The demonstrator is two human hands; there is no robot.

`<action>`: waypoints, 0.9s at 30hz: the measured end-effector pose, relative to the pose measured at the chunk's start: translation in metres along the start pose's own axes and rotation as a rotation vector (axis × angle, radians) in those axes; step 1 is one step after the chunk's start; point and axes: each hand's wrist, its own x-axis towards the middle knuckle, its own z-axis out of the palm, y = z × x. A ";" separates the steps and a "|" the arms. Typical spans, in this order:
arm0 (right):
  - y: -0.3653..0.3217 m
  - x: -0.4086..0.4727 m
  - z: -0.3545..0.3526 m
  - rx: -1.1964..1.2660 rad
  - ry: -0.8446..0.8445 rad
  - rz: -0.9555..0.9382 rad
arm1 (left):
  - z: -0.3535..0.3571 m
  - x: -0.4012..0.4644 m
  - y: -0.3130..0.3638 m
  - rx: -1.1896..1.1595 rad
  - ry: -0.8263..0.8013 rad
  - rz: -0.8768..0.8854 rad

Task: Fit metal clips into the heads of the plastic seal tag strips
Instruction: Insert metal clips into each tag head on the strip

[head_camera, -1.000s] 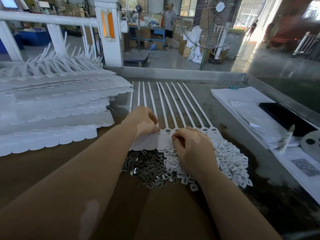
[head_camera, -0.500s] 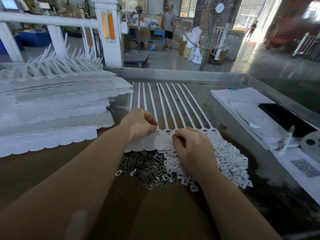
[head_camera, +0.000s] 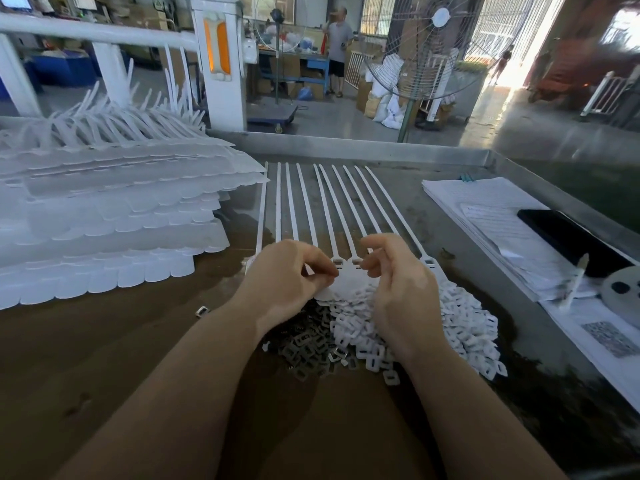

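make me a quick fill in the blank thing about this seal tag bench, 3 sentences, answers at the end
1. The pile of metal clips lies to the ______ of the pile of white plastic pieces.
2. The row of tag strips being worked on is ______ in colour.
3. The black phone rests on a stack of ______ at the right side of the table.

Missing words: left; white; papers

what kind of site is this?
Likely a small factory assembly bench: stacked seal tag strips, heaps of metal clips and white plastic pieces on the worktable, and a pedestal fan on the shop floor.
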 end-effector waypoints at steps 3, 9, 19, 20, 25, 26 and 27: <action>0.001 0.001 0.000 0.007 -0.002 0.002 | 0.002 -0.001 -0.004 0.144 -0.029 0.059; 0.003 0.001 0.001 0.001 -0.004 0.019 | 0.007 0.000 -0.010 0.286 -0.072 0.068; 0.000 -0.001 -0.001 -0.005 0.021 0.020 | -0.002 0.001 -0.021 0.225 -0.004 -0.118; 0.000 0.000 -0.001 -0.001 0.022 0.019 | -0.003 0.001 -0.020 0.230 0.007 -0.123; 0.000 0.000 -0.001 -0.009 0.027 0.019 | -0.006 -0.002 -0.014 0.231 0.058 -0.078; 0.000 0.000 -0.001 -0.013 0.030 0.017 | -0.007 -0.003 -0.011 0.206 0.070 -0.060; 0.000 0.000 -0.001 -0.017 0.031 0.015 | -0.007 -0.003 -0.009 0.182 0.077 -0.040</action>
